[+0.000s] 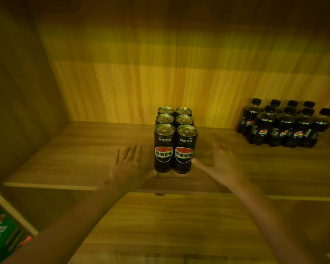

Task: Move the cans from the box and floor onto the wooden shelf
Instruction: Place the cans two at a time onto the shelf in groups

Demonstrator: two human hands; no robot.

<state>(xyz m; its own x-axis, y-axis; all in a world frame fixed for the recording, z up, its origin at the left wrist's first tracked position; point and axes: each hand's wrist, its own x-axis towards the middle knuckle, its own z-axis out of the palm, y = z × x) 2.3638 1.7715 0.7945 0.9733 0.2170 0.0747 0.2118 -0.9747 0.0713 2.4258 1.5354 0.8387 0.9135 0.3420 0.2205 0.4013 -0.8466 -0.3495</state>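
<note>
Both hands flank the cans [174, 141], left hand [130, 164] and right hand [221, 161], each grip released, fingers spread, thumbs at the front pair. Six stand upright in a tight block mid-shelf; judged rigid, smooth, fairly heavy if full, best held round the wall. Wooden shelf [65, 159] is flat, with bottles [286, 126] well right.

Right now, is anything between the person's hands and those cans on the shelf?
Nothing visible. The left hand and right hand flank the cans directly, thumbs close to the front pair; the bottles stand off to the right.
</note>
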